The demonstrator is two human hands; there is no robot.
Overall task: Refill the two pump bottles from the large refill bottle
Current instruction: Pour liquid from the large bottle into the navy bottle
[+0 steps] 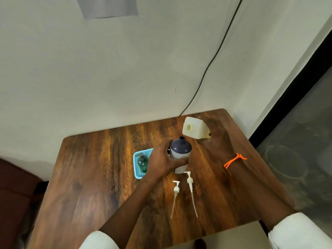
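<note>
A pump bottle (pixel 180 151) with a dark blue shoulder and white body stands uncapped at the table's middle. My left hand (pixel 165 161) grips its body from the left. The cream-white large refill bottle (pixel 193 129) is tilted behind it, its open mouth facing the camera. My right hand (pixel 218 139) holds it from the right side. Two white pump heads with long tubes, one (pixel 176 194) and the other (pixel 190 187), lie on the table in front. A green pump bottle (pixel 142 163) with its pump on lies in a light blue basket (pixel 136 174).
The wooden table (pixel 93 177) meets a pale wall at the back, where a black cable (pixel 215 56) hangs. A dark red seat (pixel 14 186) stands at the left. An orange thread (pixel 233 160) circles my right wrist. Grey floor lies right of the table.
</note>
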